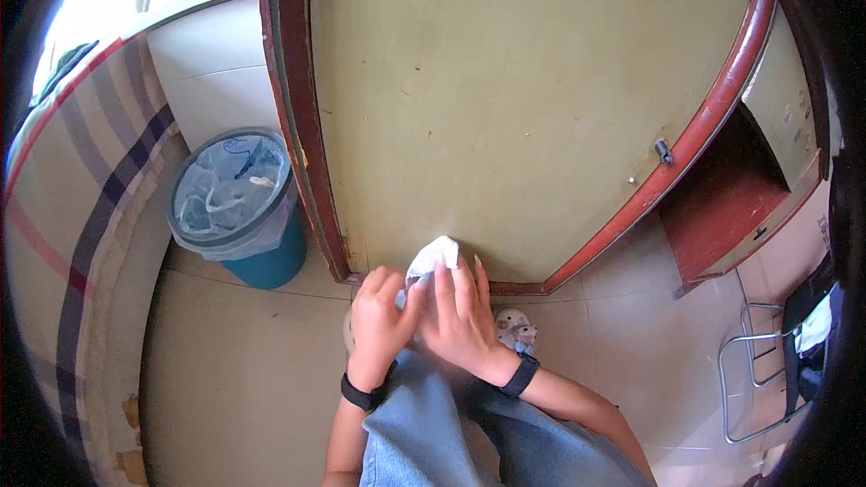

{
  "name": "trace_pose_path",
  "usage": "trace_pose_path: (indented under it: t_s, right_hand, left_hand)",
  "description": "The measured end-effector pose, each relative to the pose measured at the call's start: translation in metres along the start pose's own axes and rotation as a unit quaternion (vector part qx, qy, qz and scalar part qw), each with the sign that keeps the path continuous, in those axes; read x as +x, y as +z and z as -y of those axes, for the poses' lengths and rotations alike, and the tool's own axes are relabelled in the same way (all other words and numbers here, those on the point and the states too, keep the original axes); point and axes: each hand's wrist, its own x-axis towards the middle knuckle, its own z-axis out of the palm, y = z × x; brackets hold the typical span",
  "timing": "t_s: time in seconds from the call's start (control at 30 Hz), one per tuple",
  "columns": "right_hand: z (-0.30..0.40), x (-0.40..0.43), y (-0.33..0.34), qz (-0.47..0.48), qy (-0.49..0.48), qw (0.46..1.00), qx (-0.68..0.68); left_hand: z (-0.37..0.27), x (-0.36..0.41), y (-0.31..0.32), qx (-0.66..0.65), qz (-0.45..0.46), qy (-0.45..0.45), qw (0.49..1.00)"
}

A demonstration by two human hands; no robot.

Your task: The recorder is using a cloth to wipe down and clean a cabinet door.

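Both of my hands meet low in the middle of the view, around a crumpled white cloth (pixel 433 258). My left hand (pixel 379 311) has its fingers curled and its thumb at the cloth's lower left edge. On the other side, my right hand (pixel 463 318) has its fingertips on the cloth's right part, its outer fingers extended. A dark band circles each wrist. Part of the cloth is hidden behind my fingers. Below the hands are the blue denim clothing (pixel 413 412) on my legs and a pale decorated shoe (pixel 515 328).
A scuffed yellowish panel (pixel 507 115) with a dark red frame stands ahead, with a small dark handle (pixel 664 151). To the left are a lined blue-green bin (pixel 267 264) and a bed edge with striped fabric (pixel 101 169). An open compartment (pixel 727 193) and metal-framed chair (pixel 734 385) are right.
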Motion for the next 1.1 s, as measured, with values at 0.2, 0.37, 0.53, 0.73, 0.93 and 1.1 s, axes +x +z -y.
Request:
trace_pose_path:
  t_s: [0.2, 0.37, 0.53, 0.73, 0.93, 1.1]
  right_hand:
    - [0.002, 0.007, -0.009, 0.013, 0.06, 0.997, 0.043]
    - [-0.005, 0.008, -0.006, -0.042, 0.051, 0.992, 0.109]
    - [-0.008, 0.006, -0.018, -0.071, 0.055, 0.978, 0.186]
    - [-0.003, 0.009, -0.027, -0.117, 0.034, 0.987, 0.108]
    - [-0.026, 0.016, -0.019, -0.125, -0.068, 0.987, 0.069]
    - [-0.027, 0.013, -0.018, -0.08, -0.071, 0.994, 0.004]
  left_hand:
    - [-0.012, -0.001, -0.021, -0.065, -0.115, -0.013, 0.991]
    - [-0.011, -0.003, -0.012, -0.104, 0.126, 0.046, 0.986]
    - [-0.011, -0.002, -0.004, -0.116, 0.124, 0.051, 0.984]
    - [-0.021, 0.004, 0.0, -0.067, 0.155, 0.137, 0.976]
    - [-0.014, 0.004, 0.023, -0.031, 0.114, 0.127, 0.985]
    - [0.0, -0.004, 0.033, 0.005, 0.114, 0.143, 0.983]
